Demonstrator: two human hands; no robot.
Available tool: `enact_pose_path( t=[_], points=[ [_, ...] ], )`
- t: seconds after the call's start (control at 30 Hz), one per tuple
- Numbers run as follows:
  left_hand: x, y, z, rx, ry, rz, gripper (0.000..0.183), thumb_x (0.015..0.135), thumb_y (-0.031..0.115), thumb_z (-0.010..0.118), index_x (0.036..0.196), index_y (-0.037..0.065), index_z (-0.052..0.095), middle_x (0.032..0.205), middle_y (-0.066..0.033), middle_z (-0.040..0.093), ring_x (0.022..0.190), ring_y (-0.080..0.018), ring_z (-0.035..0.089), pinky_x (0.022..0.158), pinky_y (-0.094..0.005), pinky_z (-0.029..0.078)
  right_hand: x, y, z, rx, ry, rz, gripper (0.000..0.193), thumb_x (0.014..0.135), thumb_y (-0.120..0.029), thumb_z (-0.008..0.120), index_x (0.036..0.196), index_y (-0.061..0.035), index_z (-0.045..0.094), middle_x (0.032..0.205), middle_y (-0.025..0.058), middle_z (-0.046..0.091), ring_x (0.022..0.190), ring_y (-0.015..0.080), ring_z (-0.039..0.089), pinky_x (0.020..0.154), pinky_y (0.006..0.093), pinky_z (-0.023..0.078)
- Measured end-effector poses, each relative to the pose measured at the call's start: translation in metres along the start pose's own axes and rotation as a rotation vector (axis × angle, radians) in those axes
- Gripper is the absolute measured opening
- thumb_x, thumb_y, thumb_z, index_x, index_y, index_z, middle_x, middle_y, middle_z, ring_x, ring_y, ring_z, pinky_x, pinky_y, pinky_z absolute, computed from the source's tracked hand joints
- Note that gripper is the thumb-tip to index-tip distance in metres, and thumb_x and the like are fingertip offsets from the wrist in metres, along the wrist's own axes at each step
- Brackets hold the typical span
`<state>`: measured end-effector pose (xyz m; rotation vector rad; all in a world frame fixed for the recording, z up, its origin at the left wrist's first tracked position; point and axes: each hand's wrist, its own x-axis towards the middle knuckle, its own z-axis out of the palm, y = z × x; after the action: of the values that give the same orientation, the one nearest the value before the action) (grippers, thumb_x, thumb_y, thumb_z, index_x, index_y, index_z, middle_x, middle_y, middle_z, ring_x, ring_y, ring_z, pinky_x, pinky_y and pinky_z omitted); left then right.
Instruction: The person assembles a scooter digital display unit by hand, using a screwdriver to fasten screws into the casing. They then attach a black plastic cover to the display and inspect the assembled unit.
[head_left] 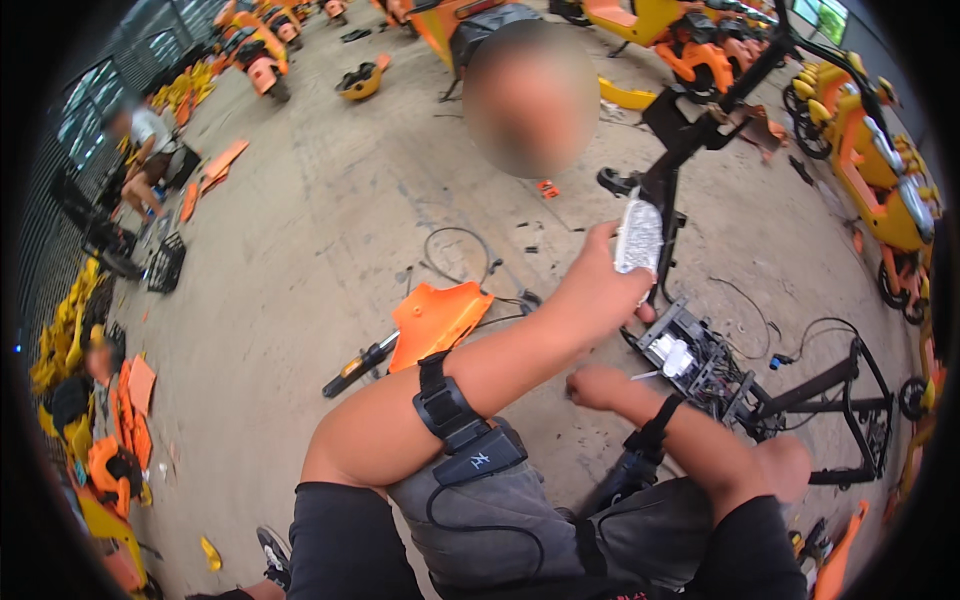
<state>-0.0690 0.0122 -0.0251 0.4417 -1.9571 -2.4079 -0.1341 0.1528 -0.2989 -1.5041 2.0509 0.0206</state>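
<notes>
I judge that the silvery, white-edged piece (641, 237), held up just beside the black post (682, 150) in this view, could slip if my grip on its near end loosens or its free end catches the metal, and might then land on the exposed wires (718, 382) below. My left hand (608, 278) is closed around that near end; my right hand (596, 387) has its fingers curled in near the wires, and I can't tell whether they hold anything.

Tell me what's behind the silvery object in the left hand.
A black frame tube shows above and right of the silvery object; whatever lies directly behind the object is covered.
</notes>
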Motion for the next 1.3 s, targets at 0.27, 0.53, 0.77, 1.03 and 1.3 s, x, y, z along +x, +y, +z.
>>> enact_pose_path(
  t=[0.27, 0.53, 0.77, 1.03, 1.3],
  points=[
    [0.003, -0.006, 0.013, 0.048, 0.028, -0.002, 0.065, 0.093, 0.011, 0.067, 0.141, -0.008, 0.028, 0.117, -0.0190, 0.065, 0.083, -0.0181, 0.069, 0.064, -0.0281, 0.051, -0.180, -0.023, -0.190, 0.422, 0.382, 0.109, 0.016, 0.082, -0.014, 0.074, 0.095, -0.0047, 0.074, 0.081, 0.0096, 0.073, 0.073, 0.0229, 0.069, 0.068, 0.0369, 0.053],
    [-0.008, 0.004, 0.028, -0.016, -0.109, 0.013, 0.055, 0.098, 0.007, 0.063, 0.144, -0.003, 0.035, 0.115, -0.0143, 0.065, 0.088, -0.0202, 0.071, 0.078, -0.0301, 0.059, -0.232, -0.077, -0.238, 0.562, 0.895, 0.066, 0.011, 0.084, -0.010, 0.077, 0.091, -0.0034, 0.071, 0.076, 0.0018, 0.065, 0.066, 0.0087, 0.058, 0.061, 0.0260, 0.045],
    [-0.026, 0.006, 0.026, 0.215, -0.145, 0.047, 0.046, 0.096, 0.011, 0.068, 0.138, 0.000, 0.051, 0.097, -0.0052, 0.069, 0.081, -0.0110, 0.068, 0.066, -0.0251, 0.051, -0.219, -0.076, -0.240, 0.399, 0.979, -0.055, 0.013, 0.086, -0.014, 0.074, 0.095, -0.0053, 0.071, 0.083, 0.0095, 0.068, 0.070, 0.0237, 0.067, 0.063, 0.0339, 0.052],
    [-0.032, 0.005, 0.021, 0.352, -0.129, 0.078, 0.043, 0.095, 0.016, 0.067, 0.134, -0.001, 0.058, 0.089, -0.0016, 0.067, 0.075, -0.0073, 0.065, 0.064, -0.0247, 0.050, -0.191, -0.062, -0.233, 0.319, 0.990, -0.158, 0.016, 0.083, -0.011, 0.075, 0.098, -0.0076, 0.072, 0.087, 0.0092, 0.068, 0.073, 0.0257, 0.067, 0.064, 0.0348, 0.054],
    [-0.023, 0.002, 0.013, 0.480, -0.114, 0.005, 0.040, 0.094, 0.013, 0.070, 0.131, 0.001, 0.060, 0.090, -0.0010, 0.066, 0.075, -0.0065, 0.063, 0.066, -0.0240, 0.050, -0.166, -0.050, -0.230, 0.062, 1.201, -0.286, 0.016, 0.079, -0.008, 0.070, 0.093, -0.0049, 0.063, 0.088, 0.0075, 0.067, 0.080, 0.0333, 0.066, 0.070, 0.0402, 0.054]
  ],
)
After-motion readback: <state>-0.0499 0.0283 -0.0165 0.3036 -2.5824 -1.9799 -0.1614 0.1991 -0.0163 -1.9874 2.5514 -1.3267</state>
